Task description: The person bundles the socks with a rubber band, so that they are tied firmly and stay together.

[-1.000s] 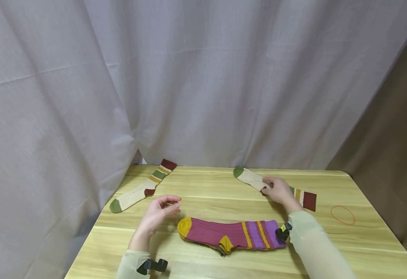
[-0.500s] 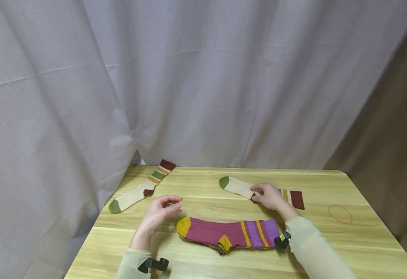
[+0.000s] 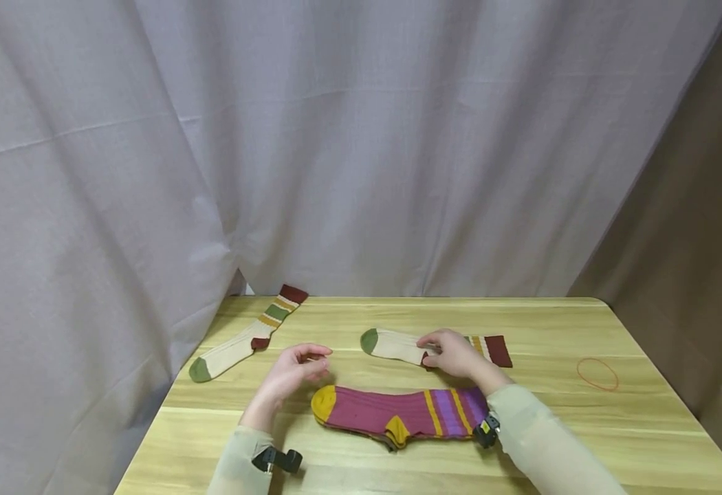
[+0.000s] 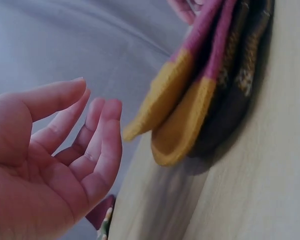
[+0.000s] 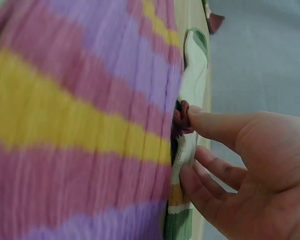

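Observation:
My right hand (image 3: 456, 354) grips a cream sock (image 3: 395, 345) at its dark red heel, thumb on the heel and fingers on the far edge in the right wrist view. That sock has a green toe and a striped dark red cuff; the hand hides its middle. In front of it lies a stack of socks, the top one a plum sock (image 3: 373, 410) with yellow toe and heel and purple stripes. Dark brown socks (image 4: 222, 122) show underneath in the left wrist view. My left hand (image 3: 293, 371), fingers loosely bent and holding nothing, hovers beside the yellow toes.
A second cream sock (image 3: 231, 354) with green toe lies slanted at the table's left edge. An orange rubber band (image 3: 595, 359) lies on the wooden table (image 3: 639, 440) at right. Grey curtain (image 3: 336, 172) hangs behind the back edge.
My right hand has drawn the cream sock left and toward me, and it now lies nearly parallel to the plum sock. My left hand has barely moved.

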A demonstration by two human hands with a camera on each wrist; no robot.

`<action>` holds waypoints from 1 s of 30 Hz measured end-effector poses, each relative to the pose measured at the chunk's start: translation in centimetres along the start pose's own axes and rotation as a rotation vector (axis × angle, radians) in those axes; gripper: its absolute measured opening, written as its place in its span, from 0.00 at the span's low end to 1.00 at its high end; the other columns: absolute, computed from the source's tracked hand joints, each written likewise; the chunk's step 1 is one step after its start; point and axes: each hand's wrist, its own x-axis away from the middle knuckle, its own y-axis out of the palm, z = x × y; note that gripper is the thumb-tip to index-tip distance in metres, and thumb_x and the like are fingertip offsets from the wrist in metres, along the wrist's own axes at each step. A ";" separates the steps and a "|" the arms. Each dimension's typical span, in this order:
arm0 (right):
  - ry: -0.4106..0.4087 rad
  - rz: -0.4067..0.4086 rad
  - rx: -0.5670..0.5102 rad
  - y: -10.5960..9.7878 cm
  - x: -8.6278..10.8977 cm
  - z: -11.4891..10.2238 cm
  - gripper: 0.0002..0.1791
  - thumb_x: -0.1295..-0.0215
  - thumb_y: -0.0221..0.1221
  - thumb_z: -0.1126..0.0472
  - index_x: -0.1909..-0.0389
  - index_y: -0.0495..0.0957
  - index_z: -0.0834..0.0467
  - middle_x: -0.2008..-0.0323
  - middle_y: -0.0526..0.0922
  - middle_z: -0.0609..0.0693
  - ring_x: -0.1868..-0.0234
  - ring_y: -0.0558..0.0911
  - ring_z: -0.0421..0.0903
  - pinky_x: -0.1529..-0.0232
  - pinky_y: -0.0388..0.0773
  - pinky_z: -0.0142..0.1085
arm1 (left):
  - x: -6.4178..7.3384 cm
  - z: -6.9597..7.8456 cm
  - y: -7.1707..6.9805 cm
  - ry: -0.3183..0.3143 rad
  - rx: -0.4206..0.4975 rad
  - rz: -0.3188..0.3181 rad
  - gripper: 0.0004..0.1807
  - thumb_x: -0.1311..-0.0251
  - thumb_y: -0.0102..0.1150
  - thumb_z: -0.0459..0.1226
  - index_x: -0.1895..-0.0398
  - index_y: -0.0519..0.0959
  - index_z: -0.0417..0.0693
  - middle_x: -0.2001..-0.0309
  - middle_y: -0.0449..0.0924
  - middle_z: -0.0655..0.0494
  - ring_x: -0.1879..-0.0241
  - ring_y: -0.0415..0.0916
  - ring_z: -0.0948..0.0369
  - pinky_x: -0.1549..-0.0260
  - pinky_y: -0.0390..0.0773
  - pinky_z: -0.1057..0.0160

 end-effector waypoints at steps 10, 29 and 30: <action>-0.018 -0.053 -0.041 1.1 -0.4 -1.7 0.16 0.29 0.69 0.67 0.42 0.86 0.61 0.41 0.84 0.61 0.38 0.81 0.66 0.37 0.78 0.59 | -2.4 -0.4 0.2 -0.050 -0.061 0.019 0.21 0.32 0.68 0.30 0.38 0.80 0.30 0.54 0.83 0.40 0.64 0.82 0.49 0.59 0.88 0.49; -0.029 0.132 -0.047 -1.5 1.6 2.2 0.18 0.28 0.67 0.65 0.40 0.84 0.63 0.43 0.86 0.63 0.42 0.83 0.65 0.39 0.78 0.62 | -5.3 -1.6 1.6 -0.008 -0.217 0.045 0.21 0.39 0.70 0.28 0.42 0.81 0.30 0.58 0.82 0.44 0.68 0.76 0.60 0.70 0.81 0.66; -0.021 0.154 -0.040 -1.8 1.9 2.8 0.18 0.29 0.67 0.66 0.41 0.84 0.64 0.43 0.86 0.64 0.43 0.83 0.66 0.40 0.78 0.62 | -5.3 -1.5 1.7 -0.002 -0.222 0.048 0.21 0.39 0.69 0.27 0.42 0.81 0.30 0.58 0.82 0.45 0.68 0.75 0.60 0.71 0.80 0.66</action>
